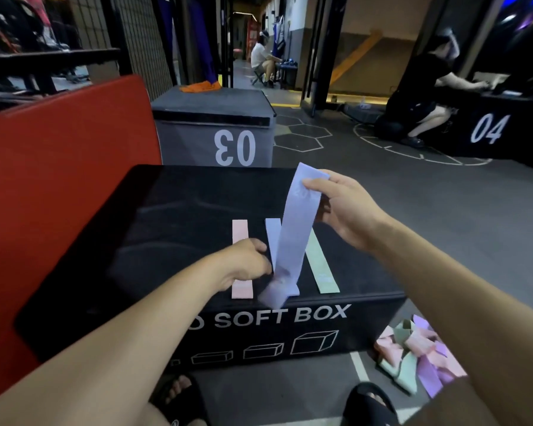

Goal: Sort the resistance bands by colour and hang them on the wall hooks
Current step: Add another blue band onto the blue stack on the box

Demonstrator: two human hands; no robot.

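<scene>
right hand (pixel 342 207) pinches top end of a lilac band (pixel 293 238), lower end trailing on the black box (pixel 166 210); left hand (pixel 246 259) grips it low down. best lowered flat onto the lilac strip (pixel 273 233) between pink band (pixel 240 230) and green band (pixel 320 265). unsorted pile (pixel 413 355) on floor, hooks unseen.

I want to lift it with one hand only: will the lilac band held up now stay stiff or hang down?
Probably floppy: the lilac band sags between the right hand and the left hand. Likely light, since fingertips alone hold its top. Its blurred lower end suggests it swings easily.
</scene>
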